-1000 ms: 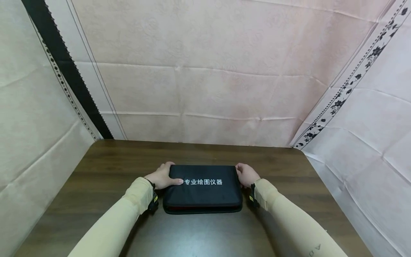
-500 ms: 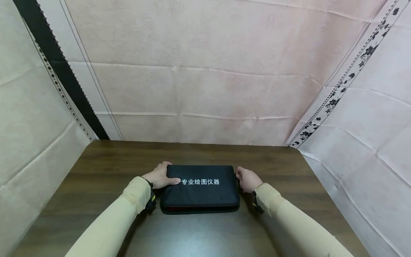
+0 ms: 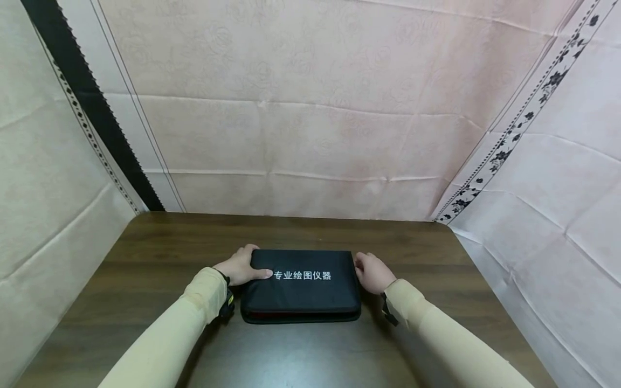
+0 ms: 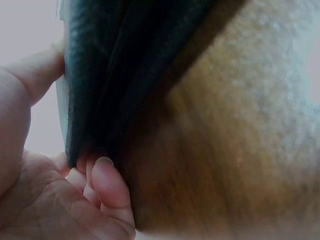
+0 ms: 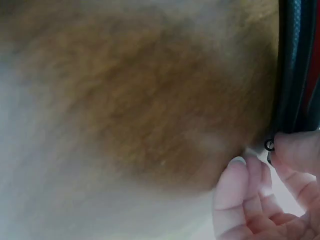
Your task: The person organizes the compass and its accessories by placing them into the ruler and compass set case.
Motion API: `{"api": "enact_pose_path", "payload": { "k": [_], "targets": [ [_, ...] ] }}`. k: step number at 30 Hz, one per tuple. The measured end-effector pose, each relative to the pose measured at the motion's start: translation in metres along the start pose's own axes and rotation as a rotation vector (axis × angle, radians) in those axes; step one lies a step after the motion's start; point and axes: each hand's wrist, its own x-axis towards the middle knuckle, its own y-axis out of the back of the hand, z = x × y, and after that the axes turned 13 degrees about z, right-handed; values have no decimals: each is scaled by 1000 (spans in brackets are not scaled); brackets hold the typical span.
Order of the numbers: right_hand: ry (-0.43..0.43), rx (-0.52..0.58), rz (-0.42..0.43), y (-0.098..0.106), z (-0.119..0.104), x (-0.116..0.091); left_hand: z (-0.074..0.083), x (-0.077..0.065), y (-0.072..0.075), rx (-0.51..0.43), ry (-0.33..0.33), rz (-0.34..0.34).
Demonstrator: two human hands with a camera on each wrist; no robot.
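A black zippered case (image 3: 301, 295) with white Chinese lettering lies flat on the table. My left hand (image 3: 241, 268) grips its left side, thumb laid over the lid and the other fingers at the side edge, as the left wrist view shows. At the right side, my right hand (image 3: 375, 274) pinches a small dark zipper pull (image 5: 270, 145) between thumb and forefinger; its remaining fingers curl loosely below. Red lining (image 5: 315, 67) shows between the case's edges in the right wrist view, and a thin red strip appears along the front edge in the head view.
The brown wood-grain table (image 3: 301, 358) surrounds the case and reflects light at the front. Behind it hangs a pale cloth (image 3: 301, 140), with more white cloth (image 3: 553, 258) along the right and left sides.
Along the case's right side, my right hand has shifted slightly toward me. My left hand keeps its hold. The whole head view has drifted a little.
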Motion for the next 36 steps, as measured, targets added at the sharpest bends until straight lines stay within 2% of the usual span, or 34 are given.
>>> {"api": "enact_pose_path", "payload": {
  "k": [3,8,18,27,36],
  "targets": [
    [5,14,6,-2,3,3,-1,1,-1,-4,8,1],
    [-3,39,-47,-1,6,5,-2,2,-2,-6,15,4],
    [12,23,-115,2,6,-3,2,-1,-2,-16,28,22],
    [86,-3,-126,6,2,-19,0,-2,-3,-12,22,25],
    [80,10,-157,12,-6,-40,0,-1,-2,-18,2,25]
  ]
}}
